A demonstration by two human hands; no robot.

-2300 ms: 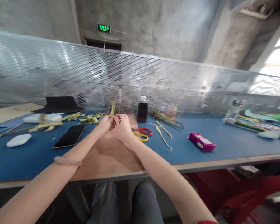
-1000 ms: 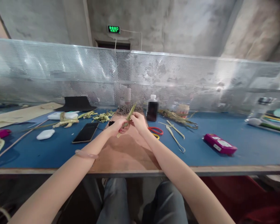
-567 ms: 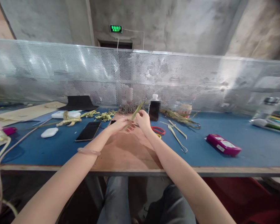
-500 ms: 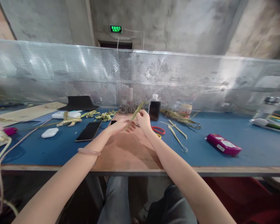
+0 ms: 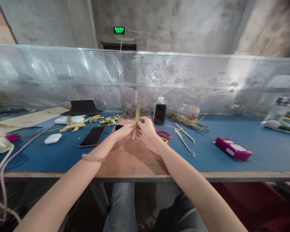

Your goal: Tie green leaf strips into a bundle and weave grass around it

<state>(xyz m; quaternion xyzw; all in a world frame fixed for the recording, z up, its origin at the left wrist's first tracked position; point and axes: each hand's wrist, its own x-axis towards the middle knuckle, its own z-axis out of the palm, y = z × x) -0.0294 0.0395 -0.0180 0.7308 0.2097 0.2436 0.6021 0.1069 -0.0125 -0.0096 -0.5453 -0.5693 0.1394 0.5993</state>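
A pale green strip of dried leaf (image 5: 137, 114) stands nearly upright between my hands, above a brown board (image 5: 132, 158). My left hand (image 5: 126, 130) pinches it from the left, a bangle on that wrist. From the right, my right hand (image 5: 145, 126) closes its fingers on the same strip. Red-handled scissors (image 5: 164, 134) lie just right of my right hand, partly hidden by it. Behind the strip, a heap of grey cord (image 5: 128, 112) sits at the board's far end.
A phone (image 5: 92, 136), a white earphone case (image 5: 53, 138) and yellow-green leaf pieces (image 5: 110, 120) lie left. To the right are a dark bottle (image 5: 159, 112), dried strips (image 5: 183, 137), a bundle of dried leaves (image 5: 190, 121) and a magenta packet (image 5: 232, 148). A perforated metal screen (image 5: 183, 74) borders the table's back.
The leaf strip has turned from slanting up to the right to nearly upright. Both hands stay on it, with my right hand shifted slightly left and lower.
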